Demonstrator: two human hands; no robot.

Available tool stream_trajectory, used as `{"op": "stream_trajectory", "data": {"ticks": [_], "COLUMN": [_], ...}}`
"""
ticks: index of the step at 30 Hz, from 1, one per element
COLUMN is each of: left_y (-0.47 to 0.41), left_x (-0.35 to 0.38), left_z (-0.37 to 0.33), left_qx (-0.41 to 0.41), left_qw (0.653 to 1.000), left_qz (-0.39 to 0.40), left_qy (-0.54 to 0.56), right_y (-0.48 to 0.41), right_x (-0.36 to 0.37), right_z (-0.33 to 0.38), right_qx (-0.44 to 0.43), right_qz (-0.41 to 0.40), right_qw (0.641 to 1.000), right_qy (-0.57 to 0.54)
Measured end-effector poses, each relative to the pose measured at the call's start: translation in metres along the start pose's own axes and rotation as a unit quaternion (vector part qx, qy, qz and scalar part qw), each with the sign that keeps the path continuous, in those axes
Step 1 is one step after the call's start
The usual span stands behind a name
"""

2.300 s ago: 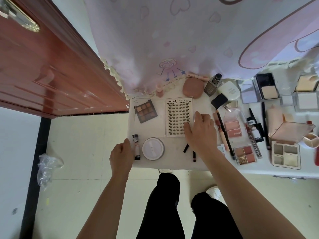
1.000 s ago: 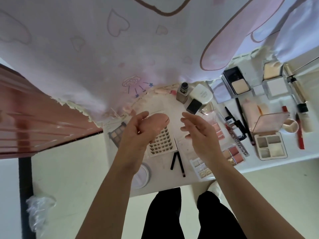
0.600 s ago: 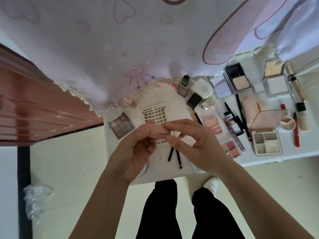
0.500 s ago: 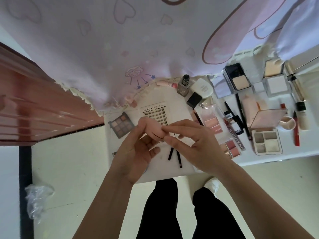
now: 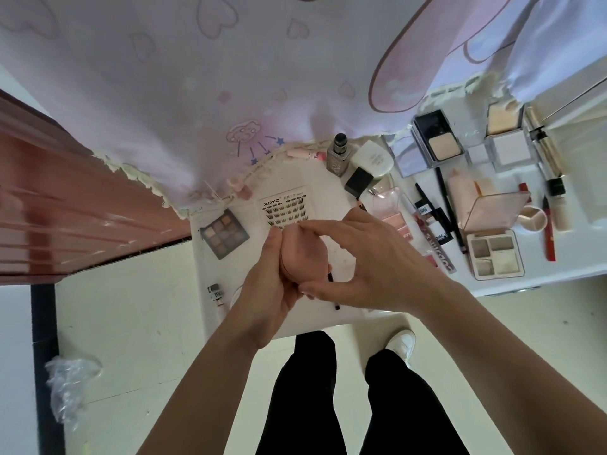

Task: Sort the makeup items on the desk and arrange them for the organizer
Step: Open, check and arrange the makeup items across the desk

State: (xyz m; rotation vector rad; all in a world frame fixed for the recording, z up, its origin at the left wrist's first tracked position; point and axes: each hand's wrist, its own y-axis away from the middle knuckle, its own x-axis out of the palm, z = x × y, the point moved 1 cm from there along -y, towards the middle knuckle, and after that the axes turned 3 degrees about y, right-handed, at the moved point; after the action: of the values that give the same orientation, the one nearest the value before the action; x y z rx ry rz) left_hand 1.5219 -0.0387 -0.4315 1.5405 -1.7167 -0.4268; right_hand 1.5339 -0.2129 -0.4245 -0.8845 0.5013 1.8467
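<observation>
A peach-pink powder puff [image 5: 303, 249] is held above the front of the white desk [image 5: 328, 188]. My left hand [image 5: 266, 290] grips it from the left and from underneath. My right hand [image 5: 371, 261] pinches it, forefinger along the top and thumb under the lower edge. Behind the puff lie a white false-lash card [image 5: 284, 208] and a brown eyeshadow palette [image 5: 225, 233]. A thin black pencil [image 5: 334, 297] shows below my hands.
Blush pans, liners, a four-pan palette with a raised lid [image 5: 496, 256], a red pen [image 5: 549, 231], compacts [image 5: 438, 139] and a foundation bottle [image 5: 338, 152] crowd the desk's right. A small bottle [image 5: 215, 293] stands at the left edge. A pink cloth [image 5: 230, 77] overhangs the back.
My left hand lifted the puff from the back of the desk and my right hand left the lash card to join it. Both hands now hold the puff, turned since half a second ago.
</observation>
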Motion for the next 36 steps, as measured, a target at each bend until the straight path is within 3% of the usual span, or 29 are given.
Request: {"op": "stream_trajectory", "data": {"ticks": [6, 13, 19, 28, 36], "left_y": [0.001, -0.003, -0.004, -0.007, -0.008], "left_x": [0.002, 0.002, 0.001, -0.001, -0.001], "left_z": [0.003, 0.000, 0.005, 0.004, 0.004], "left_qx": [-0.019, 0.001, 0.015, 0.006, 0.001], "left_qw": [0.999, 1.000, 0.999, 0.997, 0.996], "left_qz": [-0.002, -0.026, -0.021, 0.000, 0.004], "left_qy": [0.040, 0.017, -0.045, -0.078, -0.085], "right_y": [-0.002, -0.004, -0.010, -0.008, -0.011], "right_x": [0.000, 0.002, -0.003, -0.001, 0.003], "right_z": [-0.006, 0.004, 0.003, 0.016, 0.019], "right_qx": [0.010, 0.013, 0.029, 0.054, 0.025], "right_qz": [-0.060, 0.017, -0.006, 0.043, 0.037], "right_qw": [0.997, 1.000, 0.999, 0.997, 0.997], "right_qy": [-0.040, 0.002, 0.013, 0.046, 0.060]}}
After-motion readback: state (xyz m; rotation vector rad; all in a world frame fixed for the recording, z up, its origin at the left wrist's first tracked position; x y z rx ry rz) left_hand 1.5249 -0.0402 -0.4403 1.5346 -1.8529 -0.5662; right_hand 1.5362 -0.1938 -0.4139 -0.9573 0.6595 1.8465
